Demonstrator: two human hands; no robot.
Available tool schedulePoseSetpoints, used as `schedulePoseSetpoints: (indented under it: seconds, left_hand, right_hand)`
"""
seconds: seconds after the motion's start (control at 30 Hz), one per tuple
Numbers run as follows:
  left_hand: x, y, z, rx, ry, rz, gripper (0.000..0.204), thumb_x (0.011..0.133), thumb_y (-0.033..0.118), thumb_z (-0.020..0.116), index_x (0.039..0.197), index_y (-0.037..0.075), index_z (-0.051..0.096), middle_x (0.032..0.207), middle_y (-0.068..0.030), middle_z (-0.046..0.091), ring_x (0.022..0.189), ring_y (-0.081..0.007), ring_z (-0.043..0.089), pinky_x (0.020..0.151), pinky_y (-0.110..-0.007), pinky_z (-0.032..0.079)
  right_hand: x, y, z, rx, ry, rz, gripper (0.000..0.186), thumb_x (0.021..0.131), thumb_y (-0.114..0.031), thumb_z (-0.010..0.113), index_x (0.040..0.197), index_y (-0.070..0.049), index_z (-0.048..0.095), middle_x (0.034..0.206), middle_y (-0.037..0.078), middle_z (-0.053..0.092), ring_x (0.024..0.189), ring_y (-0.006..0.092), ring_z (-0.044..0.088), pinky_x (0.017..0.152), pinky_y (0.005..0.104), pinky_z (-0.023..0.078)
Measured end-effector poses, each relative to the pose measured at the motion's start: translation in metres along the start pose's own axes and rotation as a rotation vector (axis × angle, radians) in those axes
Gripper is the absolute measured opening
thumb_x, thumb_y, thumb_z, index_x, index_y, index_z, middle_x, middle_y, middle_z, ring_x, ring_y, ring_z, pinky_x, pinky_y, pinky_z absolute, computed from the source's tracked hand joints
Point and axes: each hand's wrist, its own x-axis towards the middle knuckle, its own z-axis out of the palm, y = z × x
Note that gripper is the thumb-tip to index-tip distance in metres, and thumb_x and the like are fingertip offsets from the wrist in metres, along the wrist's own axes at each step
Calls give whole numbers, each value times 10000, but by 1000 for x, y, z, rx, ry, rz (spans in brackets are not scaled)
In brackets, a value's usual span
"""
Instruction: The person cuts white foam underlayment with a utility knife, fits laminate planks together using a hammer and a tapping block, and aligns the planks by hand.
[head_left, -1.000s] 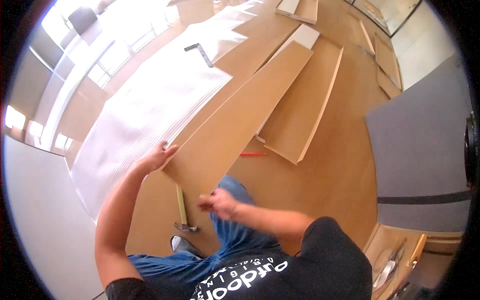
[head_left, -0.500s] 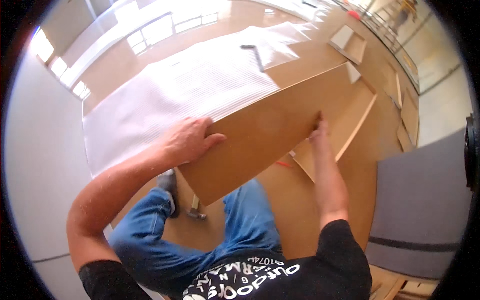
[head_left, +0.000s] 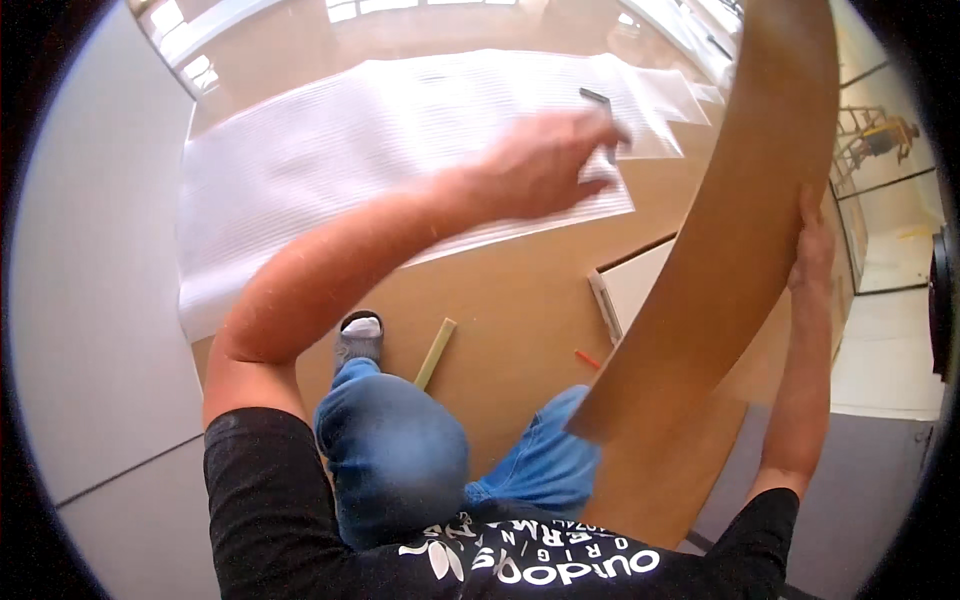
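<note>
A long, thin brown panel (head_left: pixel 735 210) stands tilted up on my right. My right hand (head_left: pixel 812 248) grips its right edge, the fingertips partly hidden behind it. My left hand (head_left: pixel 560 160) is off the panel, slightly blurred, thumb and fingers apart with nothing in them. Below that hand spreads a ribbed white foam sheet (head_left: pixel 330 160). A dark metal square (head_left: pixel 596 95) lies on the sheet, partly covered by my left fingers. Behind the panel shows part of a shallow white-faced tray or frame (head_left: pixel 635 285).
Near my left foot lies a hammer's wooden handle (head_left: pixel 437 352), its head hidden by my knee. A red pencil-like stick (head_left: pixel 587 359) is on the brown floor (head_left: pixel 510 300). A pale wall or panel (head_left: pixel 100 260) rises at left. A stepladder (head_left: pixel 860 135) stands far right.
My left hand has let go of the panel and moved forward and right over the foam sheet. My right hand has swung the panel up and to the right. The view has turned somewhat.
</note>
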Motion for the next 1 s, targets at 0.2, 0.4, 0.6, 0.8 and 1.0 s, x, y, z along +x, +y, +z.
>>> schedulePoseSetpoints:
  seconds: [0.2, 0.4, 0.6, 0.8, 1.0]
  left_hand:
    - [80, -78, -68, 343, 40, 128, 608, 881, 407, 785, 1383, 124, 592, 1395, -171, 568, 1362, -371, 458, 1169, -523, 319]
    - [0, -194, -89, 520, -742, -59, 546, 659, 477, 898, 888, 41, 662, 929, -162, 696, 912, -384, 656, 843, -476, 514]
    - [-187, -234, -56, 319, -972, -472, 631, 801, 702, 733, 788, 71, 735, 783, -185, 722, 827, -388, 715, 750, -493, 568]
    - [-218, -232, -61, 119, -728, -684, 604, 916, 613, 666, 760, 32, 720, 749, -216, 694, 776, -416, 673, 730, -515, 513]
    - [-256, -281, -28, -12, -692, -893, 607, 927, 569, 683, 723, -3, 695, 739, -234, 671, 755, -447, 635, 709, -536, 480]
  right_hand:
    - [-71, 0, 99, -381, -376, -3, 348, 984, -321, 748, 1102, 4, 716, 918, 30, 741, 832, 101, 642, 710, 312, 549]
    - [-120, 63, 177, -482, -888, -88, 365, 917, -368, 788, 1051, -32, 732, 975, 204, 729, 926, 346, 719, 813, 408, 558]
    - [-113, 70, 251, -765, -1246, 157, 518, 950, -535, 683, 949, -19, 720, 917, 230, 723, 924, 433, 691, 806, 492, 546]
    - [-55, 108, 330, -1005, -1284, 61, 714, 993, -690, 481, 1012, -36, 767, 1019, 229, 737, 1006, 407, 689, 892, 488, 539]
    - [10, 189, 378, -962, -1098, 85, 653, 1008, -637, 503, 1093, -28, 722, 1070, 217, 732, 1063, 427, 661, 928, 484, 519]
